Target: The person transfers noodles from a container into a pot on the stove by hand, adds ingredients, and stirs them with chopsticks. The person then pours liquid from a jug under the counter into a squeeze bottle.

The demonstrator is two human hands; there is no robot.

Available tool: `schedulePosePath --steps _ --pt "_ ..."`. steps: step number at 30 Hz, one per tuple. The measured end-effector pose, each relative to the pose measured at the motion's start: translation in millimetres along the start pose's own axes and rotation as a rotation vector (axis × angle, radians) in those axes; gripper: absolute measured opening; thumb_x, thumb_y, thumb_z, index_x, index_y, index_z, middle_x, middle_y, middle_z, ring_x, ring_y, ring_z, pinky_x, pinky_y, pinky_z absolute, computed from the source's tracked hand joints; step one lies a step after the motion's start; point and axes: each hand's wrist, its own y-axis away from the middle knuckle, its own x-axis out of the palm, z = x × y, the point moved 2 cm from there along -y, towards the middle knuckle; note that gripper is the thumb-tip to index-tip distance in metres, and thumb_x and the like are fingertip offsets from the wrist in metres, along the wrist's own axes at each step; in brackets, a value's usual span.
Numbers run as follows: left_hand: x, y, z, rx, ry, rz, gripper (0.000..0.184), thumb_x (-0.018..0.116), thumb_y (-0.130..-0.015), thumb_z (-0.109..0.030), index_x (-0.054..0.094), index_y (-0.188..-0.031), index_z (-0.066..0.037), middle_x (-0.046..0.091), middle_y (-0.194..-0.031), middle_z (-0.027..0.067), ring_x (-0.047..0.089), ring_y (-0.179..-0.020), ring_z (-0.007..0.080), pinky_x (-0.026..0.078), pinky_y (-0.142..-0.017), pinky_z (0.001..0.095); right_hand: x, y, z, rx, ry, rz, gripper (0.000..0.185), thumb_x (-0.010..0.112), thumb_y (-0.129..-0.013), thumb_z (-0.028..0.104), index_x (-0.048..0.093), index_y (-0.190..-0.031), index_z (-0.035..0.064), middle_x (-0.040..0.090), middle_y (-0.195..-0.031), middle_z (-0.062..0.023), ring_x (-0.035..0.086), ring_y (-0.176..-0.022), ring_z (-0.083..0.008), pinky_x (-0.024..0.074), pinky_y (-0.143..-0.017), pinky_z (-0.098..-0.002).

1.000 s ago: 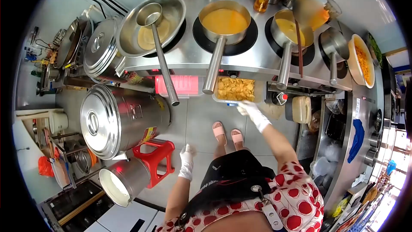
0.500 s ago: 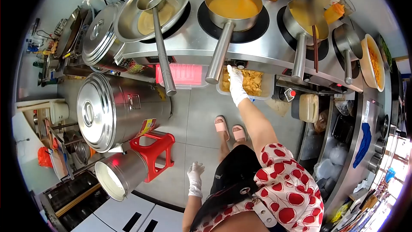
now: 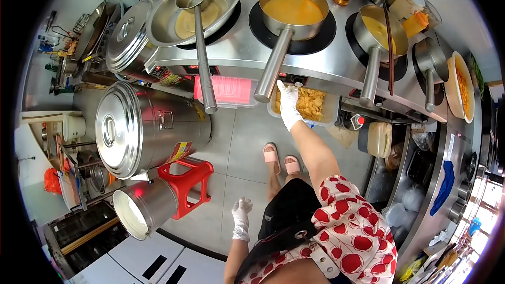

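My right hand (image 3: pixel 288 106), in a white glove, reaches forward with fingers stretched out at the counter's front edge. Its fingertips are beside a control knob (image 3: pixel 298 81) and the handle of a saucepan (image 3: pixel 292 14) holding orange-yellow liquid; whether they touch the panel I cannot tell. Below the hand, a clear plastic bin (image 3: pixel 331 111) holds yellow-brown chunks, partly hidden by it. My left hand (image 3: pixel 241 215), also gloved, hangs low over the floor, its fingers loosely apart and nothing in it.
A steel bowl (image 3: pixel 158 27) with a ladle (image 3: pixel 202 47) stands left on the counter. Chopsticks (image 3: pixel 390 58) lie across a right-hand saucepan (image 3: pixel 402 42). Pan handles overhang the edge. A large lidded pot (image 3: pixel 173 121), red stool (image 3: pixel 192 186) and steel bucket (image 3: pixel 163 208) stand at left.
The camera view has shifted slightly, so the counter and pans sit a little differently in frame. My right hand stays beside the knob; my left hand has barely moved.
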Motion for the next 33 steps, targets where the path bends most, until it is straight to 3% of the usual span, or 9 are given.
schedulePosePath --steps 8,13,15,17,21,25,27,29,33 --pt "3 4 11 -0.007 0.015 -0.010 0.039 0.055 -0.094 -0.031 0.056 -0.116 0.001 0.066 -0.098 0.0146 0.065 -0.080 0.0249 0.052 -0.073 0.0346 1 19 21 0.025 0.197 -0.096 0.072 0.084 -0.070 0.030 0.049 -0.118 -0.0104 0.063 -0.110 -0.0185 0.060 -0.102 -0.0250 0.0451 -0.090 -0.0320" --pt "13 9 4 0.009 0.049 0.002 0.035 0.055 -0.095 -0.029 0.059 -0.114 0.000 0.067 -0.096 0.0130 0.066 -0.078 0.0248 0.053 -0.072 0.0351 -45 10 -50 -0.004 0.478 0.164 0.064 0.077 -0.073 0.040 0.058 -0.111 -0.0082 0.061 -0.114 -0.0256 0.059 -0.108 -0.0316 0.0441 -0.093 -0.0370" --pt "15 12 -2 0.038 0.046 0.024 0.035 0.055 -0.095 -0.029 0.059 -0.113 0.000 0.067 -0.095 0.0129 0.066 -0.078 0.0247 0.053 -0.071 0.0351 -83 24 -72 0.025 0.589 0.358 0.030 0.074 -0.081 0.026 0.061 -0.090 0.0009 0.061 -0.076 -0.0055 0.056 -0.065 -0.0149 0.0451 -0.059 -0.0277" --pt "17 17 -7 0.065 0.056 0.035 0.033 0.055 -0.095 -0.028 0.059 -0.112 0.001 0.066 -0.094 0.0129 0.066 -0.078 0.0250 0.053 -0.071 0.0352 -121 59 -47 0.263 0.451 0.598 0.021 0.069 -0.085 0.025 0.063 -0.079 0.0057 0.059 -0.063 -0.0012 0.053 -0.053 -0.0116 0.0411 -0.050 -0.0260" --pt "15 26 -17 0.100 0.042 0.033 0.033 0.055 -0.095 -0.026 0.059 -0.111 0.003 0.066 -0.091 0.0128 0.066 -0.079 0.0237 0.054 -0.071 0.0356 -194 84 -27 0.416 0.712 0.865 0.027 0.066 -0.087 0.032 0.064 -0.076 0.0076 0.062 -0.064 -0.0036 0.054 -0.050 -0.0125 0.0410 -0.046 -0.0266" --pt "-6 42 -29 0.163 0.024 -0.080 0.035 0.058 -0.093 -0.026 0.060 -0.114 0.003 0.067 -0.090 0.0105 0.064 -0.079 0.0182 0.052 -0.070 0.0322 -246 72 -45 0.412 0.770 0.759 0.034 0.064 -0.089 0.033 0.058 -0.065 0.0083 0.057 -0.056 -0.0045 0.051 -0.046 -0.0148 0.0363 -0.041 -0.0308" --pt "-23 46 -30 0.253 -0.021 -0.129 0.029 0.060 -0.092 -0.025 0.062 -0.106 0.001 0.066 -0.085 0.0064 0.060 -0.074 0.0143 0.049 -0.068 0.0292 -252 57 -21 0.286 1.152 1.039 0.023 0.062 -0.090 0.023 0.058 -0.073 0.0070 0.059 -0.061 -0.0051 0.050 -0.046 -0.0158 0.0373 -0.042 -0.0317" --pt "-42 50 -35 0.384 -0.105 -0.166 0.020 0.062 -0.092 -0.022 0.063 -0.096 -0.002 0.062 -0.078 0.0009 0.056 -0.068 0.0100 0.047 -0.064 0.0260 -250 62 1 0.336 1.194 0.820 0.022 0.064 -0.088 0.021 0.062 -0.098 0.0015 0.064 -0.070 -0.0047 0.054 -0.052 -0.0120 0.0420 -0.047 -0.0267" --pt "-99 102 -103 0.632 -0.147 -0.529 0.014 0.063 -0.088 -0.013 0.061 -0.081 -0.002 0.054 -0.068 -0.0031 0.047 -0.065 0.0060 0.043 -0.061 0.0254 -212 71 18 0.309 1.173 0.854 0.021 0.061 -0.092 0.022 0.060 -0.098 0.0025 0.065 -0.073 -0.0064 0.058 -0.054 -0.0126 0.0448 -0.047 -0.0259"
